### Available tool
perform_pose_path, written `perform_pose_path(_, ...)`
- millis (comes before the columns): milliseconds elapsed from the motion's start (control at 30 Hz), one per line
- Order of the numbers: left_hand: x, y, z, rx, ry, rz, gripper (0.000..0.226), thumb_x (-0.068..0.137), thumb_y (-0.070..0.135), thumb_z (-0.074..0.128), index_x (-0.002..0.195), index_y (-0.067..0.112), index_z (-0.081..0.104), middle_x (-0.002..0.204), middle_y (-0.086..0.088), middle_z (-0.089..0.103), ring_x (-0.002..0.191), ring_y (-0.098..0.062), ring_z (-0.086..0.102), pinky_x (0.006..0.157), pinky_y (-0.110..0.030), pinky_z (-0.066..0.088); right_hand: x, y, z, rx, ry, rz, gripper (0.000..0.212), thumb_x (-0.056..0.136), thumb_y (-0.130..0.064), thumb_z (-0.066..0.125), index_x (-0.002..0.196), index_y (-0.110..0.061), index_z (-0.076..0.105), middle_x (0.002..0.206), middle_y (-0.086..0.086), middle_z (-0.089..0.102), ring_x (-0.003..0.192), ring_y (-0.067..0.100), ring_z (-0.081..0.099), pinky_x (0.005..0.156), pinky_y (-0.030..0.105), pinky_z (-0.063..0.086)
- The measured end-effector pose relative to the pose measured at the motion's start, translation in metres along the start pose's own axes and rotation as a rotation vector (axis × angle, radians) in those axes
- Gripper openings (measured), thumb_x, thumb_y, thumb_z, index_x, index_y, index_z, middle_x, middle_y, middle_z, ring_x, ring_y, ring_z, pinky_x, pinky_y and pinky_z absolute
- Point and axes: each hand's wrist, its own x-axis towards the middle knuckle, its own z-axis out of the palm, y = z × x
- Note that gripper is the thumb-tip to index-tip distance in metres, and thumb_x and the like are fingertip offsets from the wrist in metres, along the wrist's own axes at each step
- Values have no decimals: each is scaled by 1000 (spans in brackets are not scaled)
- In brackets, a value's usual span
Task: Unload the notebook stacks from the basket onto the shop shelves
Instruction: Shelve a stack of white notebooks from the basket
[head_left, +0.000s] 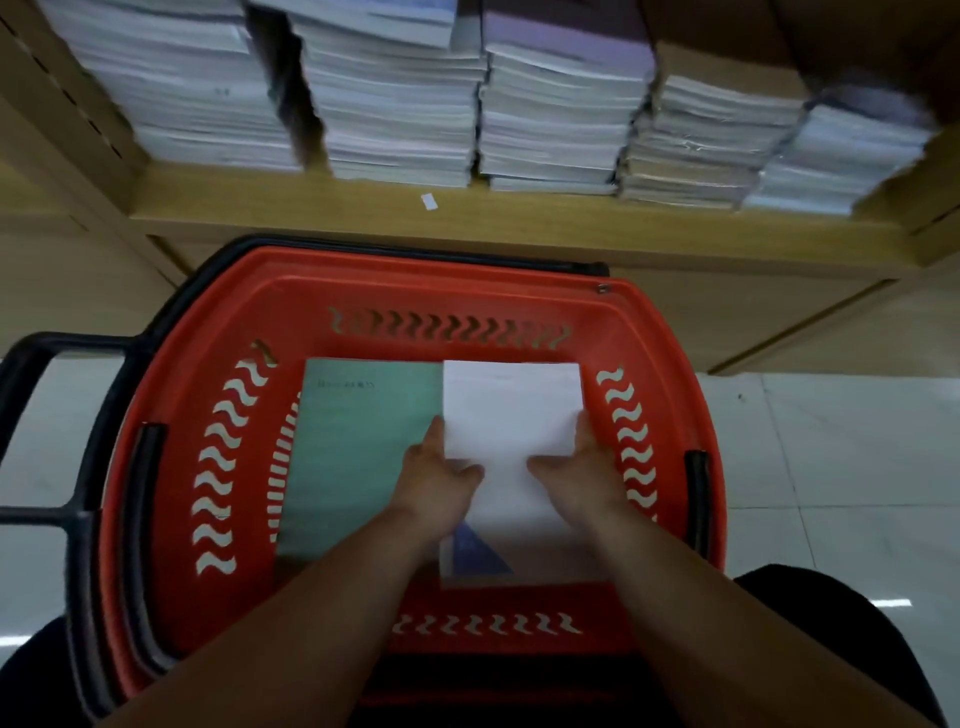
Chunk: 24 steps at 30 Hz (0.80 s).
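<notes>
Basket (426, 275): red plastic, with wavy slots in its walls and black handles.
White notebook stack (511, 410): inside the basket, along its right wall, with a plain white cover on top. A blue triangle shows at the end towards the basket's near wall.
Green notebook (358, 452): lies flat in the basket's left half, right beside the white notebook stack.
Left hand (439, 478): inside the basket, at the left edge of the white notebook stack. The thumb is on the cover and the fingers (435, 434) curl down the side, gripping it.
Right hand (576, 478): inside the basket, gripping the stack's right edge the same way.
Shelf (363, 218): wooden, just beyond the basket's far rim.
Shelved piles (550, 119): five piles of notebooks side by side, beyond the basket's far rim and apart from it.
Floor (831, 467): pale glossy tiles to the left and right of the basket.
</notes>
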Motion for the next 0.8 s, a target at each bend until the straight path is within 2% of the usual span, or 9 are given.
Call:
perform_pose_path(33,0,1,-1,-4,0,0,66,77,19,66,141,21,49,114,-6,69,96,-22,69,87,-39,59,0,0,2,-22,-6,6,102,91,-49,67,163,-31,-3,169,8,16,152,35,27,121,44,27)
perform_pose_path(100,-1,4,-4,-30,-9,-4,60,77,18,64,135,26,52,113,-6,69,95,-22,69,86,-41,60,2,0,5,-57,-7,1,107,90,-50,69,163,-30,-6,170,10,12,153,36,23,123,46,24)
perform_pose_path(200,-4,10,-5,-114,-9,-35,66,86,9,65,144,31,43,114,-7,68,97,-24,69,81,-36,58,8,0,3,-66,0,-22,110,88,-49,72,164,-28,-4,170,10,13,154,36,22,124,44,24)
perform_pose_path(300,-5,14,-4,-175,-29,-28,68,90,5,61,146,37,38,109,-1,70,95,-18,68,73,-27,55,11,-2,1,-51,-10,-37,108,88,-48,72,164,-28,-3,169,10,14,153,36,23,124,45,26)
perform_pose_path(433,5,12,-6,-154,-8,-18,79,89,6,58,150,46,30,107,2,71,96,-20,69,86,-39,58,17,-4,3,-58,-25,-40,107,90,-48,70,163,-31,-5,169,11,12,152,39,24,123,49,27)
perform_pose_path(600,3,12,-4,-253,-53,47,88,90,-10,51,152,47,25,117,2,68,101,-13,66,72,-19,53,24,-4,5,-30,-40,-57,106,89,-49,70,163,-33,-3,168,12,14,151,37,26,122,50,29)
perform_pose_path(667,1,15,-5,-271,-61,71,90,90,-11,51,146,53,21,112,6,68,96,-9,65,68,-12,53,25,-4,5,16,-46,-50,106,87,-50,72,163,-35,-1,168,11,17,150,37,28,120,50,33)
perform_pose_path(733,-1,18,-7,-298,-46,89,89,91,-9,53,144,56,25,105,6,71,92,-13,69,74,-19,58,25,-6,2,101,-47,-44,105,84,-51,73,163,-35,6,165,9,27,147,34,34,117,48,38)
perform_pose_path(800,-9,24,-10,-321,-33,103,89,92,-5,57,153,51,25,100,-3,75,92,-25,73,86,-38,60,19,-10,-4,187,-51,-58,96,83,-53,71,162,-32,19,158,5,42,141,30,45,115,45,41)
